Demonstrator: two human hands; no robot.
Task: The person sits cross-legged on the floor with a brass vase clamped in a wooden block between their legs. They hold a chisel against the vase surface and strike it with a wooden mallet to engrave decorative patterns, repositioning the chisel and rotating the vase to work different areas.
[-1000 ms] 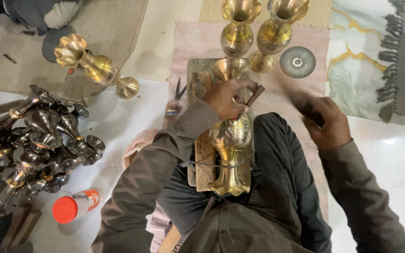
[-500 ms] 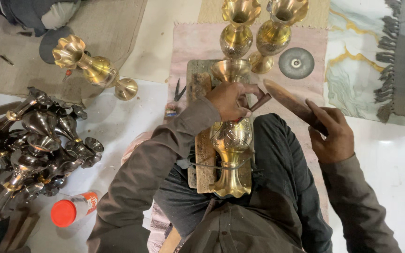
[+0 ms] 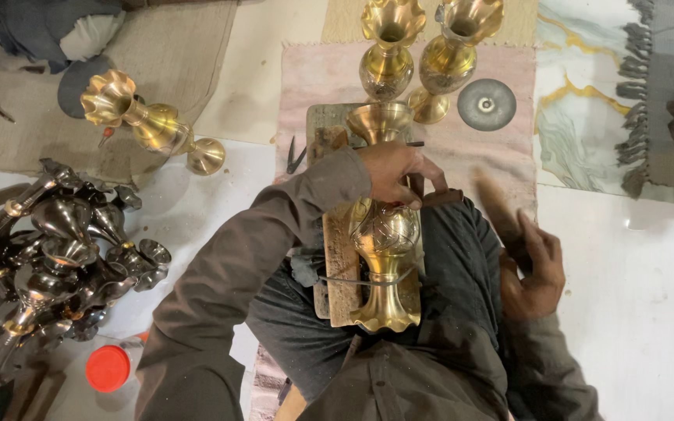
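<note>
Two hands are seen: the left hand (image 3: 394, 173) is pressed on a brass vase (image 3: 384, 257) laid across a wooden board (image 3: 342, 281) on the lap; the right hand (image 3: 536, 269) is closed around a blurred tool (image 3: 497, 210), possibly a mallet.

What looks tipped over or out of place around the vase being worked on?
One brass vase lies on its side on the floor, upper left, while two others stand upright. The dark vases at left lie in a jumbled heap.
</note>
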